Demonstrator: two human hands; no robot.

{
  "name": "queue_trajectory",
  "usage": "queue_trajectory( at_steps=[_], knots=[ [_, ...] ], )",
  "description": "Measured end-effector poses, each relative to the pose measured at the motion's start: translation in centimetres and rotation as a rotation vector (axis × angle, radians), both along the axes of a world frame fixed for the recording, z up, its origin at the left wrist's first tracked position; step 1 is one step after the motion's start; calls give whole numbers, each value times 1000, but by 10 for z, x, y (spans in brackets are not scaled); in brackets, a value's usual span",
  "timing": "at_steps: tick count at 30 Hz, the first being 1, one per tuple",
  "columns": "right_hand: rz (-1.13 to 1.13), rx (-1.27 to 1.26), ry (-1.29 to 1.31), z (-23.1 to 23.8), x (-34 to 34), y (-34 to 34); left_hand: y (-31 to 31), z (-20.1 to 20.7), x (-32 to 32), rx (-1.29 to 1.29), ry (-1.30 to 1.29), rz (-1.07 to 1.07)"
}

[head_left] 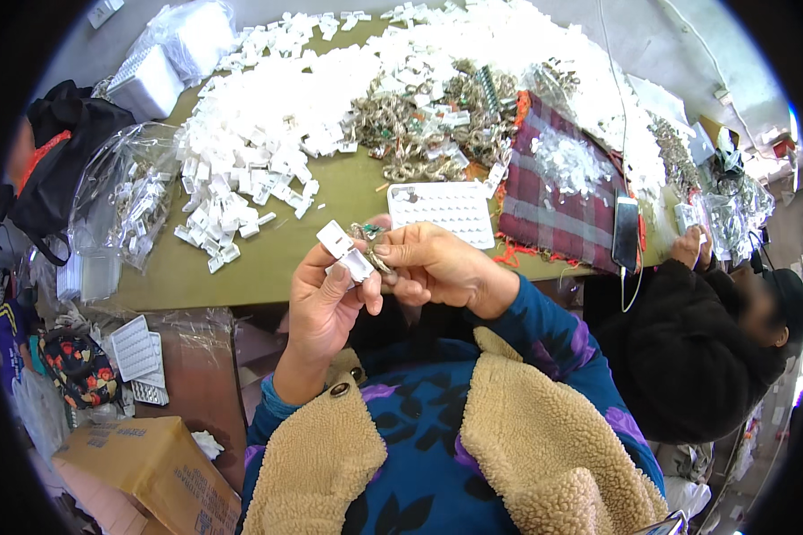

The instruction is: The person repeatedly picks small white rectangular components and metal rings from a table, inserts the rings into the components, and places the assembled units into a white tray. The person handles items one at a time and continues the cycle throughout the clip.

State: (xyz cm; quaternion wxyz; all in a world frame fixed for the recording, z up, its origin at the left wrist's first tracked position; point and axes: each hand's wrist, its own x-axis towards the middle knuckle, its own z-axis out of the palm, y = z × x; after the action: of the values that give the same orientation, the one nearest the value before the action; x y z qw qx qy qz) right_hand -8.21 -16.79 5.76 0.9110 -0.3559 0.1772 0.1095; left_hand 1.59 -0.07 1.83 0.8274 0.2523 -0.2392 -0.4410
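Observation:
Near the table's front edge, my left hand (314, 312) grips a small white hinged plastic case (337, 239) between thumb and fingers, its lid standing up. My right hand (442, 260) pinches a small coiled bundle of dull, metallic-looking strands (375, 257) right beside the case. Where the bundle meets the case is partly covered by my fingers. Just beyond my hands lies a white tray (455, 234) with rows of small marks or pockets. Behind it spreads a tangled pile of similar brownish-silver bundles (419, 134).
A big heap of white plastic cases (241, 169) covers the table (165, 290). On the right, a checked cloth (544, 218) bears clear small pieces, and a phone (626, 234) has a white cable. Another person (687, 348) works at the right. A cardboard box (152, 464) stands lower left.

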Motion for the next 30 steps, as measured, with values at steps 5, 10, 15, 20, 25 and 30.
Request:
queue_trajectory(
  at_steps=[5, 10, 15, 20, 25, 30],
  knots=[
    [-102, -678, -13, -7, -20, 14, 1, -3, -9, 85, -33, 17],
    [-444, -879, -175, -1, -36, 17, 0, -2, -16, 228, -223, 108],
    [-275, -1052, -230, -8, -42, 12, -5, 3, -29, 307, -426, 122],
    [-329, -1382, -420, -22, -48, 3, -2, 7, -32, 380, -579, 145],
    [-282, -1901, -720, -21, -60, -15, 7, 8, -21, 318, -172, -197],
    [-529, -1133, -213, -22, -77, 9, 2, 6, -24, 287, -122, -12]
  ],
)
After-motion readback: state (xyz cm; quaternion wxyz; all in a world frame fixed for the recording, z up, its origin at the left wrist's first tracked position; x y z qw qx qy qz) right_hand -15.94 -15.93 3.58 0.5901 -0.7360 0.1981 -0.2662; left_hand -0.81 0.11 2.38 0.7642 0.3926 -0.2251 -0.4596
